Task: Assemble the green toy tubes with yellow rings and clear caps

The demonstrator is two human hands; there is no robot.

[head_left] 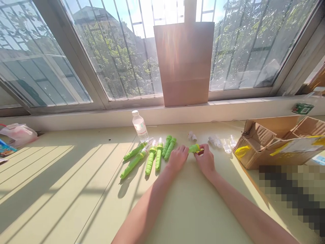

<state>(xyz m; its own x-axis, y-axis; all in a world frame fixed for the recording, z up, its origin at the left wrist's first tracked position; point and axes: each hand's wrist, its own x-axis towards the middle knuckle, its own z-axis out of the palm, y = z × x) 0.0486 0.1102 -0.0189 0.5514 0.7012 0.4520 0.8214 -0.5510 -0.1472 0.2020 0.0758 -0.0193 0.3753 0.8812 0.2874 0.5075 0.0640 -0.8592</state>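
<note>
Between my two hands lies a green ribbed plastic handle [194, 148], held sideways just above the table. My left hand [178, 157] is closed round its left end and hides much of it. At the other end, the fingers of my right hand [205, 160] pinch a part with a bit of yellow showing. Left of my left hand are two similar green handles [169, 148] without clear tops. Beyond them, several green sticks [150, 162] with clear tops lie fanned out. Small clear plastic pieces [215, 141] sit past my right hand.
A water bottle [140, 126] with a white cap stands behind the green sticks. To the right is an open cardboard box [274, 145] with yellow tape. A brown board [185, 64] leans against the barred window. At far left lies a pink plastic bag [21, 133].
</note>
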